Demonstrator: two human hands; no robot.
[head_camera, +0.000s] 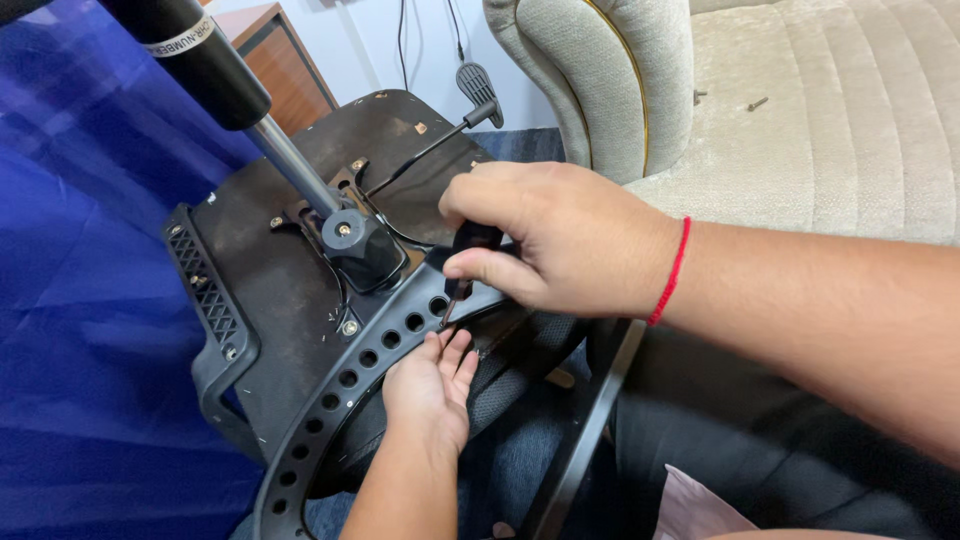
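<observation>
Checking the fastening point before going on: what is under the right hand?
Under the right hand, a black screwdriver points at the perforated black bracket. The left hand steadies it below. The tip is hidden.

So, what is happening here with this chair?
A person works on an office chair turned upside down, its seat underside facing up and its gas cylinder sticking out. The right hand grips a black-handled screwdriver with its tip at a curved black bracket with round holes. The left hand steadies that bracket from below. A beige sofa stands behind, with loose screws on its cushion.
</observation>
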